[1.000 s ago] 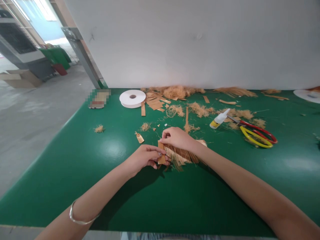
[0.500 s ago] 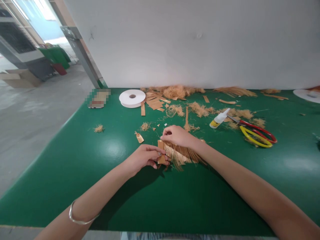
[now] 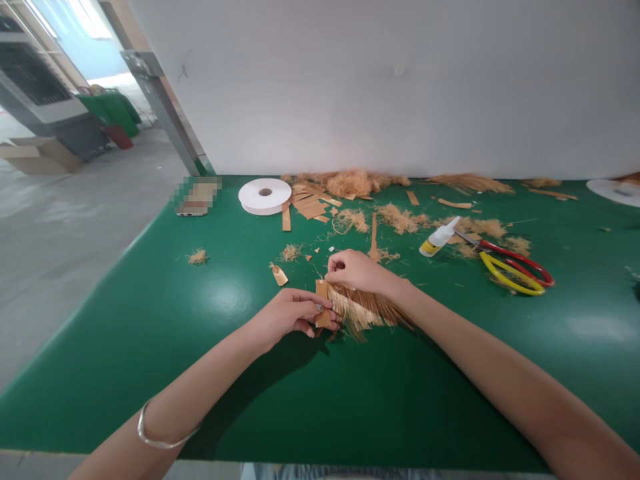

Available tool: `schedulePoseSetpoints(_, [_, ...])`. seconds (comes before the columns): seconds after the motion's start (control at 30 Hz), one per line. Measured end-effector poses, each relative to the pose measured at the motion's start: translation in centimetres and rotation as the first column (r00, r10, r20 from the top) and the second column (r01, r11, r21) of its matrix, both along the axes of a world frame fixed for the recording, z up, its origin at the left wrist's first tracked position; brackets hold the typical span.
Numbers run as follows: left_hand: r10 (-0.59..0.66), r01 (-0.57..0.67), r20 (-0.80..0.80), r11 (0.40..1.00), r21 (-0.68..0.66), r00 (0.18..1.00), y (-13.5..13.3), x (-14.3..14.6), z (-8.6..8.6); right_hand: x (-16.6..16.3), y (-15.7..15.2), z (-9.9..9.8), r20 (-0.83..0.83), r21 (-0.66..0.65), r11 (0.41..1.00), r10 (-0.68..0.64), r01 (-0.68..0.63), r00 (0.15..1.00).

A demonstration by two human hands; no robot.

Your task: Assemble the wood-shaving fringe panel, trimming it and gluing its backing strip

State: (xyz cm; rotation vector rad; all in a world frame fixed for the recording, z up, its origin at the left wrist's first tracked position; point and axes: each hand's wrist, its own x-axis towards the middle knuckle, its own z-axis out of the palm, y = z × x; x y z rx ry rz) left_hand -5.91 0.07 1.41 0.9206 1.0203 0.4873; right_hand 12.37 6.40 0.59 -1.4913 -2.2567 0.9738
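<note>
A piece of tan fibre fringe lies on the green table in front of me, its strands fanning toward me. At its left end stands a flat brown strip. My left hand grips this strip between thumb and fingers, with some fingertips behind it. Over the fringe's upper left corner, my right hand has thumb and forefinger pinched together. What lies between those fingertips is too small to make out. The right wrist and forearm cover part of the fringe's right side.
Right of the hands lie a white glue bottle and scissors with red and yellow handles. A white tape roll, brown strips and fibre tufts lie along the back by the white wall. A small curled scrap is near my left hand.
My right hand has shifted very slightly to the right along the top of the strip. The left hand and the strip look the same.
</note>
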Motion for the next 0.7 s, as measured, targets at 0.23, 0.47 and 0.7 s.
schedulePoseSetpoints(0.23, [-0.012, 0.012, -0.008, 1.000, -0.001, 1.000, 0.07, -0.13, 0.03, 0.16, 0.14, 0.01, 0.002, -0.060, 0.998, 0.018, -0.018, 1.000])
schedulePoseSetpoints(0.47, [-0.026, 0.025, -0.036, 0.999, -0.021, 0.999, 0.11, -0.18, 0.20, -0.19, -0.38, 0.25, 0.027, -0.042, 0.999, 0.014, -0.013, 1.000])
schedulePoseSetpoints(0.7, [-0.052, 0.050, -0.057, 0.998, -0.030, 0.997, 0.19, -0.17, 0.19, -0.36, -0.60, 0.28, 0.048, -0.023, 1.000, 0.013, -0.012, 0.999])
